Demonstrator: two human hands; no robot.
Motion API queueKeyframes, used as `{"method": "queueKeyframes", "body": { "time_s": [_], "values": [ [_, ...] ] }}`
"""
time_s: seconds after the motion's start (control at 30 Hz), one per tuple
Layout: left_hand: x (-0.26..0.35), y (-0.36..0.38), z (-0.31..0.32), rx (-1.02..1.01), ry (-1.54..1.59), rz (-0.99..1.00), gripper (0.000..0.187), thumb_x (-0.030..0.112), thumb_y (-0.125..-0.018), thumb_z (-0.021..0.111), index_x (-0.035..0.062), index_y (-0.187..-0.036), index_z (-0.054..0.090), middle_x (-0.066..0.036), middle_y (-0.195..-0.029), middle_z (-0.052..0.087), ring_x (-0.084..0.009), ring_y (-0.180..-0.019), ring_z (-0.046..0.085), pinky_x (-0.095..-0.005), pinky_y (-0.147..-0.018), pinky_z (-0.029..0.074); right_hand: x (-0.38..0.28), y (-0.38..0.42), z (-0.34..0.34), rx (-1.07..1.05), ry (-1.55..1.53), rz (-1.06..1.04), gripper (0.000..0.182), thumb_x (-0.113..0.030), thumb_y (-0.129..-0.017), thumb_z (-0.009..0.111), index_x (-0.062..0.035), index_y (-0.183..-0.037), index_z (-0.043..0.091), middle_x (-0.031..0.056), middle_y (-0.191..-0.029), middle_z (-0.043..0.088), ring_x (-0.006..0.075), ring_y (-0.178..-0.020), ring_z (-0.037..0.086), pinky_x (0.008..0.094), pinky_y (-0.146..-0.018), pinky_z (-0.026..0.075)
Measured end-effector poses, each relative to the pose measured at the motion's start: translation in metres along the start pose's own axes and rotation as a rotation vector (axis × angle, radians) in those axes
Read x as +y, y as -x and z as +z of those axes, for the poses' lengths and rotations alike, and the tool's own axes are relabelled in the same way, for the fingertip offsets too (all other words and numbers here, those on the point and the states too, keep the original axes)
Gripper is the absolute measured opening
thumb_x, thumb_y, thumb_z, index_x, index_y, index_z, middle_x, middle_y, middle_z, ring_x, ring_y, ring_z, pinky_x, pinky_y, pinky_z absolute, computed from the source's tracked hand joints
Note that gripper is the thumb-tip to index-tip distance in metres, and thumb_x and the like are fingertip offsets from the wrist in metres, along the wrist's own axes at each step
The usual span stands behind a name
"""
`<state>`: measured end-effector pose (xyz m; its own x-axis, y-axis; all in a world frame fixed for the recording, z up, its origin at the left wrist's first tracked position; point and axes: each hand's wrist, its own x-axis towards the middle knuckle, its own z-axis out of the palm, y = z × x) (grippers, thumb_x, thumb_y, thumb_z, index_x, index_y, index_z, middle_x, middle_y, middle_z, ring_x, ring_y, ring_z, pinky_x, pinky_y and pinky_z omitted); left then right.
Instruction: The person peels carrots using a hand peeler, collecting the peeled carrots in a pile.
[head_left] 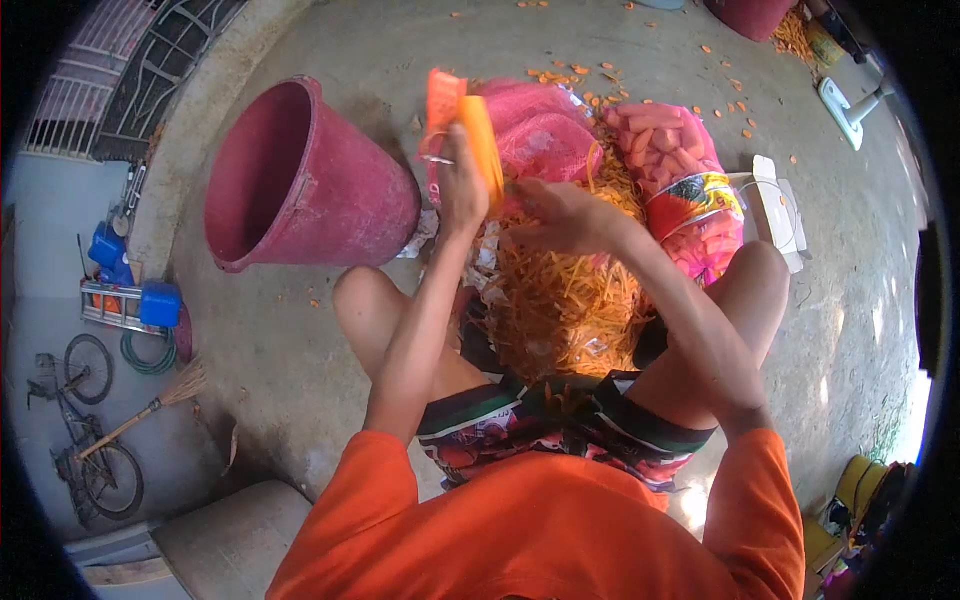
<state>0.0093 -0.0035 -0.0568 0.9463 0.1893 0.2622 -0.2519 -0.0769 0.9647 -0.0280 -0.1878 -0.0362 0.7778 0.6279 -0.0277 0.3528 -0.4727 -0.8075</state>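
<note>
My left hand [464, 190] is raised beyond my knees, its fingers closed round a thick, smooth orange carrot [483, 145]. At the same hand, a flat red-orange piece [444, 98] and a small metal strip [436, 159] stick out on the left side. Blurred by motion, my right hand [565, 216] is close to the carrot's lower end, with its fingers pointing left; I cannot tell whether it grips anything. Below both hands lies a large heap of orange peelings [570, 300] between my legs. A pink mesh sack [535, 130] lies just behind the hands.
A big dark-pink tub [350, 185] lies tilted at left, its mouth facing left. To the right is a mesh bag of peeled carrot pieces [665, 145], beside a white carton [777, 215]. Orange scraps [735, 105] dot the concrete. A broom [150, 405] and bicycle [90, 430] are far left.
</note>
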Motion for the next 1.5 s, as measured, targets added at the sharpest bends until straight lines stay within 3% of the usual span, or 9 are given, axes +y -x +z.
{"method": "queueKeyframes", "body": {
  "time_s": [0.1,0.37,0.63,0.7,0.83,0.97,1.03,1.27,1.5],
  "values": [
    [0.013,-0.007,-0.018,-0.105,-0.611,0.346,0.061,0.050,-0.109,0.033,-0.0042,-0.108,0.059,-0.021,-0.091,0.062,-0.0326,-0.084,0.062,-0.0452,-0.075,0.046,0.004,0.010,-0.037,-0.060,0.050,0.024,0.059,-0.039,-0.089,0.075,-0.0003,-0.129,0.056,0.0221,-0.115,0.069,0.0363,-0.108,0.067,0.0439,-0.090,0.054],
    [0.035,-0.009,-0.087,-0.219,0.036,-0.320,0.061,0.065,-0.104,0.033,0.0104,-0.108,0.061,-0.004,-0.087,0.061,-0.0129,-0.077,0.058,-0.0278,-0.056,0.051,0.028,0.044,-0.076,-0.146,0.565,0.031,0.037,-0.022,-0.093,0.070,-0.0026,-0.123,0.059,0.0205,-0.102,0.068,0.0365,-0.098,0.066,0.0428,-0.083,0.052],
    [0.089,0.072,-0.080,-0.481,0.012,-0.520,0.066,0.064,-0.102,0.040,0.0061,-0.126,0.060,-0.006,-0.104,0.069,-0.0108,-0.083,0.066,-0.0256,-0.057,0.052,-0.050,0.008,-0.034,0.426,-0.314,-0.225,0.040,-0.040,-0.104,0.057,-0.0056,-0.123,0.065,-0.0021,-0.089,0.062,0.0096,-0.082,0.056,0.0270,-0.074,0.049],
    [0.068,0.080,-0.077,-0.545,-0.288,0.008,0.074,0.069,-0.101,0.039,0.0044,-0.133,0.058,-0.010,-0.117,0.068,-0.0168,-0.098,0.067,-0.0303,-0.076,0.056,-0.060,0.004,-0.016,0.448,-0.287,-0.361,0.042,-0.042,-0.106,0.054,-0.0057,-0.123,0.065,-0.0050,-0.088,0.063,0.0073,-0.079,0.057,0.0255,-0.070,0.049],
    [0.128,0.087,-0.084,-0.662,-0.158,-0.673,0.080,0.065,-0.102,0.041,0.0010,-0.151,0.044,-0.014,-0.147,0.052,-0.0238,-0.135,0.048,-0.0347,-0.112,0.037,-0.079,0.009,-0.024,0.168,-0.436,-0.237,0.044,-0.049,-0.102,0.058,-0.0065,-0.107,0.071,-0.0064,-0.081,0.062,0.0024,-0.070,0.056,0.0215,-0.057,0.045],
    [0.152,0.044,-0.164,-0.526,-0.275,-0.272,0.055,0.054,-0.102,0.050,0.0043,-0.121,0.065,-0.002,-0.094,0.070,-0.0082,-0.070,0.063,-0.0259,-0.057,0.050,-0.029,0.013,-0.070,0.420,-0.338,0.012,0.039,-0.046,-0.100,0.062,-0.0094,-0.085,0.064,-0.0094,-0.068,0.053,0.0022,-0.058,0.049,0.0220,-0.052,0.039],
    [0.172,-0.005,-0.204,-0.247,-0.616,-0.167,0.059,0.057,-0.101,0.052,0.0024,-0.119,0.067,-0.007,-0.096,0.071,-0.0146,-0.078,0.066,-0.0311,-0.067,0.053,0.005,0.026,-0.092,0.521,-0.395,0.119,0.038,-0.046,-0.099,0.064,-0.0093,-0.090,0.068,-0.0095,-0.072,0.055,0.0015,-0.061,0.048,0.0216,-0.052,0.036],
    [0.076,-0.097,-0.224,0.146,-1.298,0.636,0.036,0.029,-0.093,0.068,0.0002,-0.115,0.066,-0.019,-0.106,0.068,-0.0350,-0.098,0.065,-0.0445,-0.089,0.050,0.109,0.053,-0.159,0.619,-0.274,0.368,0.039,-0.039,-0.100,0.064,-0.0045,-0.117,0.071,-0.0026,-0.092,0.066,0.0059,-0.079,0.059,0.0215,-0.070,0.046],
    [-0.184,-0.069,-0.036,-0.716,-0.956,-0.215,0.022,0.017,-0.094,0.062,0.0048,-0.109,0.073,-0.018,-0.104,0.074,-0.0325,-0.098,0.072,-0.0438,-0.087,0.056,0.106,0.045,-0.156,0.565,0.208,0.120,0.039,-0.033,-0.101,0.062,-0.0028,-0.124,0.066,0.0159,-0.102,0.073,0.0193,-0.089,0.068,0.0330,-0.081,0.052]
  ]
}}
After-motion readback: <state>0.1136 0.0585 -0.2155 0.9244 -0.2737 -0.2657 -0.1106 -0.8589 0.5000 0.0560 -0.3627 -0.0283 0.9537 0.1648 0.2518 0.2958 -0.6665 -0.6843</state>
